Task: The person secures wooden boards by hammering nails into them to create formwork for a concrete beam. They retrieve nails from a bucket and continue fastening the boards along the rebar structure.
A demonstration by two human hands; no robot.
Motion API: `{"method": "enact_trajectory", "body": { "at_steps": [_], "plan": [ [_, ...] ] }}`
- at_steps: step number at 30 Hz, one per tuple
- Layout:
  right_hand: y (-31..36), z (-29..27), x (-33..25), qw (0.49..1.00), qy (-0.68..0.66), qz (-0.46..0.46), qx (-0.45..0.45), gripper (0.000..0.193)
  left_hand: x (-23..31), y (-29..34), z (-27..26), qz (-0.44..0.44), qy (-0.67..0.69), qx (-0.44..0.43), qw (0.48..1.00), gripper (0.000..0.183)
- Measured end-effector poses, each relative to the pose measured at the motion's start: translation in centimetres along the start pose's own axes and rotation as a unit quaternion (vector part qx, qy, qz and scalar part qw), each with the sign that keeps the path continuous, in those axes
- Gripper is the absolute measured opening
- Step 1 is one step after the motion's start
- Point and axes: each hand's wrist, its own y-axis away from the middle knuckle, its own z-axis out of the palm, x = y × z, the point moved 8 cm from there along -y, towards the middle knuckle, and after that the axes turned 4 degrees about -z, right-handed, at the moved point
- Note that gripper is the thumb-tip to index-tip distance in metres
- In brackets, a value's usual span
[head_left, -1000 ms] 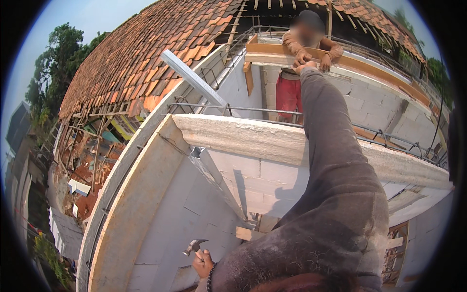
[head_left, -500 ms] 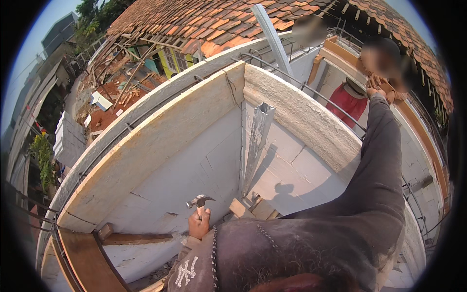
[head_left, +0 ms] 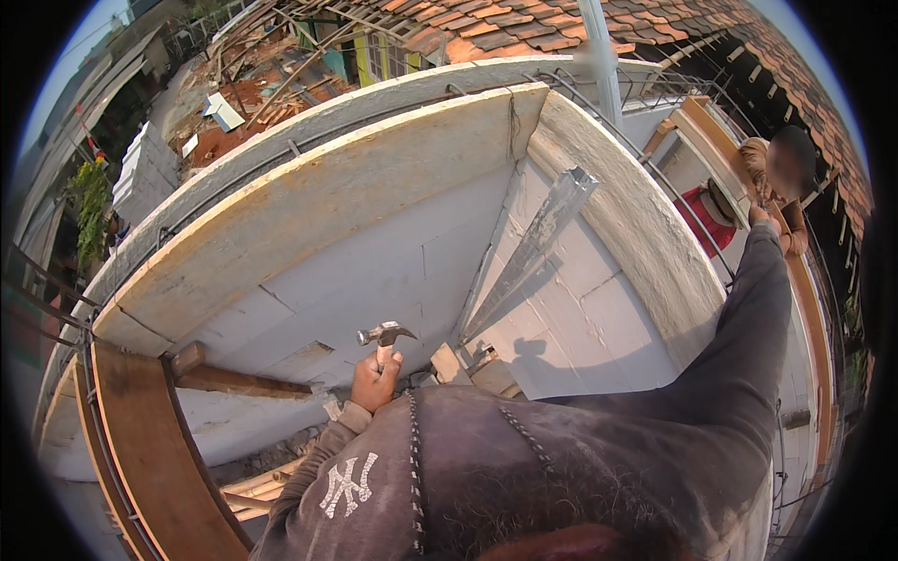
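Note:
My left hand [head_left: 376,381] is wrapped round the handle of a claw hammer [head_left: 386,334], held upright in front of my chest with its metal head above the fist. My right arm stretches far to the right. At its end, my right hand [head_left: 762,218] looks closed at the wooden formwork board [head_left: 796,271], right beside the hands of a co-worker [head_left: 781,173]. What its fingers grip is too small and partly hidden to make out. A galvanized metal channel [head_left: 538,248] leans in the corner between two white block walls [head_left: 374,271].
Steel reinforcing bars [head_left: 224,192] run along the concrete wall tops. A brown plank form [head_left: 154,449] stands at the near left, with a wooden brace [head_left: 243,381] beside it. Another metal channel [head_left: 603,70] rises behind the corner. Beyond lie roof tiles [head_left: 496,23] and a red bucket-like thing [head_left: 709,220].
The view has shifted, so the walls and metal channel appear tilted. My right hand appears farther right and lower, still beside the co-worker's hands. My left hand keeps hold of the hammer.

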Motion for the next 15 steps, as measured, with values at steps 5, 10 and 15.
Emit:
{"method": "enact_trajectory", "body": {
  "at_steps": [5,10,15],
  "plan": [
    [1.5,3.5,-1.4,0.999,-0.04,0.011,-0.005,0.048,-1.3,0.2,-0.7,-0.02,0.009,-0.011,1.0,0.033],
    [6.5,10.6,-4.5,0.992,-0.108,0.041,-0.041,0.049,-0.8,-0.4,-1.3,0.036,0.005,-0.035,0.999,0.033],
    [17.1,12.9,-1.2,0.979,-0.201,0.041,0.011,0.052,0.7,-1.8,-0.5,0.075,-0.019,-0.066,0.995,0.032]
  ]
}}
